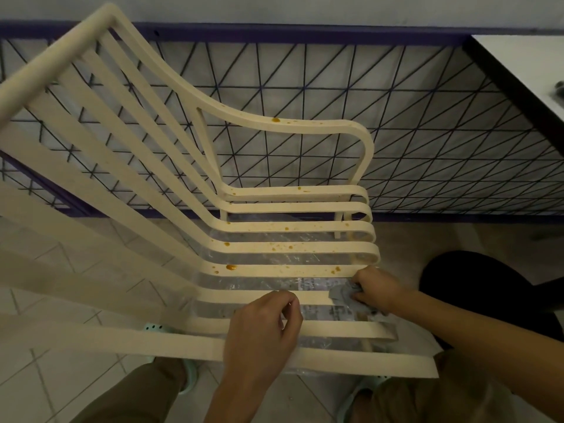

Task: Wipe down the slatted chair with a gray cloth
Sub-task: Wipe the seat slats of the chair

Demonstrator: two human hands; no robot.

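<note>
Head view — right hand [379, 289] tight around gray cloth [341, 296] on slatted chair [300, 247] — left hand [260, 334] loosely curled.

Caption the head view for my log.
Right hand grips gray cloth on stained chair seat; left hand rests on a nearer slat.

Right hand [378, 288] grips gray cloth [341, 296] on slatted chair [320, 247] — left hand [262, 334] alongside.
</note>
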